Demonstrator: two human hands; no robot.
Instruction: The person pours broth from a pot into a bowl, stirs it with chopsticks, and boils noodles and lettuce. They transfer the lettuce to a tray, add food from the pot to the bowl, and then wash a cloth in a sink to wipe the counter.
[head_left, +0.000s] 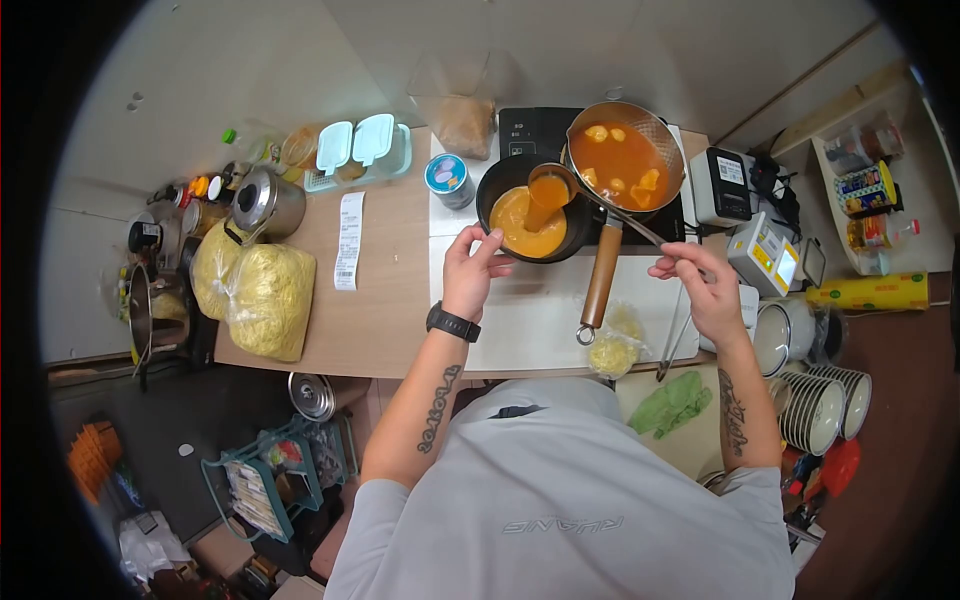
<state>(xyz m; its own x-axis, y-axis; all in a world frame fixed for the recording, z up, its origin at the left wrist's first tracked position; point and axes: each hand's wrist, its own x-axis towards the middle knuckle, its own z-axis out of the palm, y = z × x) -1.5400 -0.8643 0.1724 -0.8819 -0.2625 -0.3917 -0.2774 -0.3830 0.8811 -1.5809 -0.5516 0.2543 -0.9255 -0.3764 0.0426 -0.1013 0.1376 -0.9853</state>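
Note:
My left hand (473, 268) grips the near-left rim of a black bowl (578, 232), thumb on the edge and fingers below it. Orange-brown soup (518, 236) lies inside. In my right hand (703, 285) is the long handle of a ladle (634, 222), closed between the fingers. Its tilted cup, over the bowl, pours a stream of soup down into it. Just beyond, a saucepan (681, 160) with a wooden handle (601, 275) holds orange soup with several yellowish pieces floating in it. It sits on a black induction cooker (524, 130).
Left of the bowl stands a blue can (449, 181); a paper receipt (348, 240) lies beyond. Bags of yellow noodles (270, 305) sit far left. Tongs (673, 335) and a small clear bag (615, 350) lie near the front edge. Enamel bowls (810, 412) are stacked at right.

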